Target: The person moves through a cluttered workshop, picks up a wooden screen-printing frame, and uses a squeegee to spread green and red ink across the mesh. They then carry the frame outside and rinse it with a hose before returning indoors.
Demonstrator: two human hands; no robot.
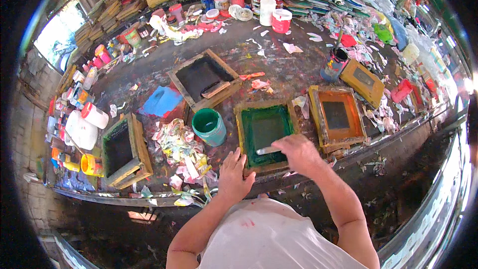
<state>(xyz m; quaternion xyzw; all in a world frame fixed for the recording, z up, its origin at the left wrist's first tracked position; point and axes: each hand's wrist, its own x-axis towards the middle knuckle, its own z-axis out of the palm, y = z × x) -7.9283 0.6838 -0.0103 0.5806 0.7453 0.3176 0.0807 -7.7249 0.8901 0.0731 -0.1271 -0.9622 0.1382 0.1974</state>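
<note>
One head view: the right hand's (298, 155) fingers grip a pale tool (269, 150) inside the green-coated frame (241, 128) on the tabletop (279, 67); the left hand (234, 180) meets its near-left corner, clasp unclear. Green coating appears underway, unfinished.

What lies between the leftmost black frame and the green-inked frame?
In the head view, a heap of crumpled scraps, then, nearer the green-inked frame, a green tub.

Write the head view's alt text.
A person's right hand holds a pale tool over a green-stained framed screen, while the left hand rests at its near left corner. A green tub and crumpled scraps sit to the left on a cluttered table.
</note>
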